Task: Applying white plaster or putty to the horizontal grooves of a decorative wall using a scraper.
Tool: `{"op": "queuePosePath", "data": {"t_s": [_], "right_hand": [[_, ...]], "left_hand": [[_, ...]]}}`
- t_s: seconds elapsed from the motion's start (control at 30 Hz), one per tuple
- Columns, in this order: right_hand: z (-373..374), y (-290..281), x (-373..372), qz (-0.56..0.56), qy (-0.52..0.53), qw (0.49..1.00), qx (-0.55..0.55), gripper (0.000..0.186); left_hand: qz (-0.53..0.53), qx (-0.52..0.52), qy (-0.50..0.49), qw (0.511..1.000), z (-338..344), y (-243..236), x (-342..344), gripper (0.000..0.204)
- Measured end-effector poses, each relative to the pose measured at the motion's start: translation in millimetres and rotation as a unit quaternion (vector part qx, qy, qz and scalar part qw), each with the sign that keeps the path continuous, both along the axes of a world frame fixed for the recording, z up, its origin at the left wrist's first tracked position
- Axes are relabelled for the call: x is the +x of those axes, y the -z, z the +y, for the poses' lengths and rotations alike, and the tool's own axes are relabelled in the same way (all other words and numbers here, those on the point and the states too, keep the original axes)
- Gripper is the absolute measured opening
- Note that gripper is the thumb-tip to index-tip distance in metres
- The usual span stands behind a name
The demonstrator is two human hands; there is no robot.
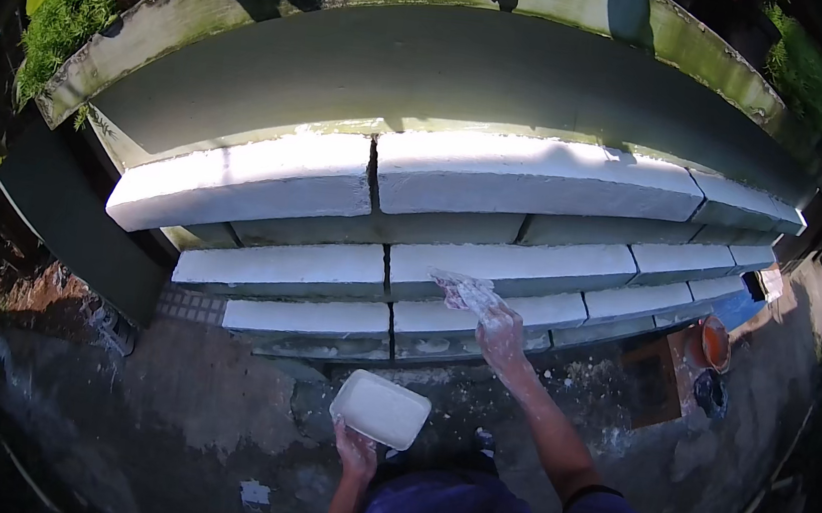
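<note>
My left hand (356, 448) grips the near-left edge of a white rectangular tub (382, 410), held above the ground in front of my body. What lies inside looks white and smooth. My right hand (501, 338) is smeared with white up the wrist and closed on a crumpled, white-coated rag (462, 292). That rag is over the middle tier of stepped blocks, by the front edge of a white-topped block (521, 260); whether it touches the block I cannot tell. White also covers the tops of the upper block (540, 175) and the lower block (309, 318). Their lower faces are greyer.
Behind the tiers rises a grey wall (431, 68) with a mossy ledge and plants. An orange bucket (712, 343), a dark bag (710, 394) and a brown board (651, 382) stand at the right. A dark panel (74, 221) leans at the left. White splashes mark the ground.
</note>
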State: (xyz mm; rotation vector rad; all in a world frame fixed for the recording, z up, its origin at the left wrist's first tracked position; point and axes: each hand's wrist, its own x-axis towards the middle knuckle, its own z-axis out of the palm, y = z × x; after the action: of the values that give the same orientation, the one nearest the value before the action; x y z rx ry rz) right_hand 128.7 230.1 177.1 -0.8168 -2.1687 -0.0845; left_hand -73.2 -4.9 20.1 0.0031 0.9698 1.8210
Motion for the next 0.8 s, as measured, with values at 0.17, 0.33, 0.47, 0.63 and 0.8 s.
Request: {"op": "queuePosePath", "data": {"t_s": [0.17, 0.33, 0.47, 0.63, 0.8], "right_hand": [[-57.4, -28.0, -10.1, 0.218, 0.029, 0.943, -0.248, 0.038], [-87.0, -39.6, 4.5, 0.225, -0.010, 0.902, -0.369, 0.048], [-90.0, -25.8, 11.2, 0.158, 0.015, 0.904, -0.396, 0.046], [-91.1, 0.0, 23.9, 0.183, 0.035, 0.895, -0.405, 0.043], [-89.1, -2.8, 57.3, 0.247, 0.037, 0.877, -0.410, 0.041]], "left_hand": [[0.040, 0.009, 0.056, 0.998, 40.9, -23.2, 3.5, 0.056], [0.031, 0.019, 0.082, 0.996, 68.1, -52.7, 22.7, 0.044], [0.049, 0.027, 0.136, 0.989, 74.0, -46.3, 41.7, 0.044], [0.042, 0.035, 0.193, 0.980, 83.0, -56.5, 71.5, 0.052], [0.034, 0.025, 0.219, 0.975, 97.3, -60.6, 97.2, 0.052]]}}
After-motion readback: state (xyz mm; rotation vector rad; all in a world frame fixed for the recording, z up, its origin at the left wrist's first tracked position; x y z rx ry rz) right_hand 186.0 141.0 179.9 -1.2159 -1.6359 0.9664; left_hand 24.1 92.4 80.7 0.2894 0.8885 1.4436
